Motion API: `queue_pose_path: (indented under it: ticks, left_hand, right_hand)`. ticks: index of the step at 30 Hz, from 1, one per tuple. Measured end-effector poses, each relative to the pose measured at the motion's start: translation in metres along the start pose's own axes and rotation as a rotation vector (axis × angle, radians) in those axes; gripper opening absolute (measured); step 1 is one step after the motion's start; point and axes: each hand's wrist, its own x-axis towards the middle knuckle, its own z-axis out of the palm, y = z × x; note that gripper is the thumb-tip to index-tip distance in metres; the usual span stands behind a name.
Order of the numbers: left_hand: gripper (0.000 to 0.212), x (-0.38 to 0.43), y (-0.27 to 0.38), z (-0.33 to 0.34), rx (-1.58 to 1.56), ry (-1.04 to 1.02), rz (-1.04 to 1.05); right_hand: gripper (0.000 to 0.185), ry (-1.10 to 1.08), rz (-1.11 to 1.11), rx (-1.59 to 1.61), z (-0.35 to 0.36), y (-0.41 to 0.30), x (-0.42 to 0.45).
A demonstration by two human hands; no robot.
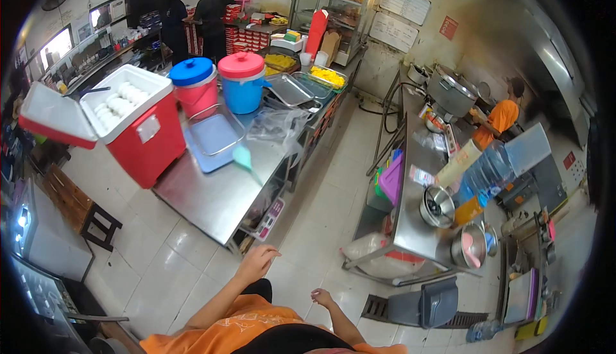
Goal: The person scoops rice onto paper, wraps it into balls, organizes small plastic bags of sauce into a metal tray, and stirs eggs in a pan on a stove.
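Note:
My left hand (pixel 258 263) hangs in front of my body, empty, with its fingers loosely bent. It is nearest the front corner of the left steel table (pixel 211 202), apart from it. My right hand (pixel 321 297) is lower, above the tiled floor, half curled with nothing visible in it. On the left table stand a red cooler box (pixel 144 142) with its lid open and round white pieces (pixel 120 101) inside. A clear rectangular tray (pixel 217 130) sits on a blue tray (pixel 204 161), beside a mint-green spatula (pixel 243 157).
A tiled aisle (pixel 322 209) runs between the left table and the right steel counter (pixel 409 229), which holds steel bowls (pixel 437 207). A grey bin (pixel 439 301) stands over a floor drain (pixel 375 308). One person (pixel 500 113) is at the far right; two people (pixel 211 17) are at the back.

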Motion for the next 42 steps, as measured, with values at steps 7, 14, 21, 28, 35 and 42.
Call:
queue_pose_path:
  ticks: [7,14,21,28,35,42]
  left_hand:
    - [0.025,0.186,-0.085,0.057,-0.120,0.055,-0.055]
    - [0.028,0.406,-0.165,0.110,-0.182,0.255,-0.072]
    - [0.034,0.582,-0.169,0.159,0.068,0.247,0.073]
    - [0.032,0.563,-0.195,0.170,0.411,0.625,-0.418]
    - [0.030,0.535,-0.173,0.165,0.614,0.950,-0.822]
    - [0.036,0.526,-0.187,0.150,0.776,1.066,-0.852]
  right_hand:
    - [0.024,0.205,-0.031,0.109,-0.146,0.007,0.145]
    - [0.019,0.091,0.009,0.415,-0.255,-0.072,0.210]
    - [0.021,0.254,-0.202,-0.118,-0.349,-0.140,0.289]
    - [0.015,0.053,-0.360,0.106,-0.494,-0.241,0.465]
    - [0.020,-0.044,-0.947,-0.036,-0.492,-0.562,0.506]
    - [0.024,0.060,-0.929,-0.301,-0.412,-0.665,0.540]
